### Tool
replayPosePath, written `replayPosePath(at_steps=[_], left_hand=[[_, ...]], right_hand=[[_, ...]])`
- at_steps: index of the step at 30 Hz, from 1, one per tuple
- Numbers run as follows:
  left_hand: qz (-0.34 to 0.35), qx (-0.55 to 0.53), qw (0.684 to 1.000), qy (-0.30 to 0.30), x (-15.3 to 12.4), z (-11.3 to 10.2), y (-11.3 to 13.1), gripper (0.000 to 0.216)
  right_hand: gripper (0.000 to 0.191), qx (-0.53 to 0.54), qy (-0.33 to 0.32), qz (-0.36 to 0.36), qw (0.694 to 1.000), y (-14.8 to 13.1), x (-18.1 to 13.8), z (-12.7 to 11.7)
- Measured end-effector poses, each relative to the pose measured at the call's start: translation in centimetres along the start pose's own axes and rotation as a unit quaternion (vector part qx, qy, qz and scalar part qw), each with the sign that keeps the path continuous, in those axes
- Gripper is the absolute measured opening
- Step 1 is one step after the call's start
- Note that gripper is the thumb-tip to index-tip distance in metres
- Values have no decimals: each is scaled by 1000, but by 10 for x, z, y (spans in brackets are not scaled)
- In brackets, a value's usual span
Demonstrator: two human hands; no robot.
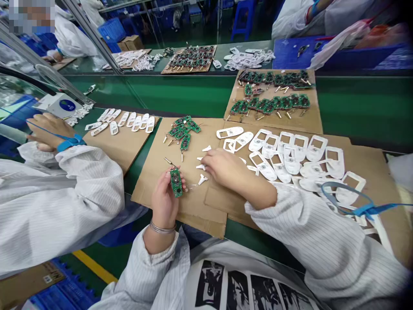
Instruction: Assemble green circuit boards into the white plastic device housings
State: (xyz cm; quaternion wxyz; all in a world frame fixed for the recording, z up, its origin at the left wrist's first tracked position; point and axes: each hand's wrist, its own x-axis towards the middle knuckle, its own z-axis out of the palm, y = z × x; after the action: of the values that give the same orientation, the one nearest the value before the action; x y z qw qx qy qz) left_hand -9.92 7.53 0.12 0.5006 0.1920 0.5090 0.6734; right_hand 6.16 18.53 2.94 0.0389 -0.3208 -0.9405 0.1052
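My left hand (166, 193) is closed around the edges of a small green circuit board (176, 182), whose component side faces up. A thin metal tip (169, 161) hangs on wires from the board's far end. My right hand (222, 165) reaches down to the cardboard (190, 206) with its fingers drawn together among small white plastic nozzle-shaped pieces (202, 179). Whatever its fingertips pinch is hidden. Several more boards (183, 128) with metal tips lie beyond my left hand. White plastic shell halves (263, 165) with rectangular windows spread out to the right of my right hand.
A green conveyor belt (180, 97) runs behind the cardboard. Another cardboard sheet (271, 122) carries rows of boards. At left, a co-worker's hand (48, 129) is near a white box (61, 104) and more white shells (135, 122). A blue bin (364, 58) stands across the belt.
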Motion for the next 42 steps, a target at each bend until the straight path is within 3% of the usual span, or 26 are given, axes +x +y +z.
replayPosePath(at_steps=[12,15,19,23,27,29,31,34,36,38,40,42], left_hand=[[8,-14,1000,6,1,-1,2,31],[-12,-13,1000,-24,-3,5,3,30],[-71,-15,993,-95,-13,22,1,29],[-146,-10,975,-170,-23,40,-1,31],[-180,15,959,-217,-28,51,-5,32],[-139,65,960,-234,-28,55,-5,31],[-38,172,955,-238,-28,60,-3,31],[130,363,892,-235,-28,68,0,31],[165,409,862,-250,-29,73,1,34],[96,355,886,-283,-30,77,-1,40],[-35,241,919,-309,-31,79,-3,39],[-156,147,918,-335,-30,80,-6,38]], right_hand=[[18,-26,-24,150,988,36,-39,-27],[18,20,-13,146,989,36,-48,-29],[21,172,39,83,981,20,-55,-25],[29,337,83,74,935,9,-59,-19],[36,541,70,108,831,10,-68,-16],[37,588,104,121,793,11,-77,-16],[38,585,154,150,782,11,-86,-15],[44,587,174,178,770,8,-99,-14],[33,590,175,188,765,7,-104,-14],[17,575,197,200,768,7,-107,-16],[9,550,224,201,779,9,-110,-20],[6,525,245,179,795,12,-113,-26]])
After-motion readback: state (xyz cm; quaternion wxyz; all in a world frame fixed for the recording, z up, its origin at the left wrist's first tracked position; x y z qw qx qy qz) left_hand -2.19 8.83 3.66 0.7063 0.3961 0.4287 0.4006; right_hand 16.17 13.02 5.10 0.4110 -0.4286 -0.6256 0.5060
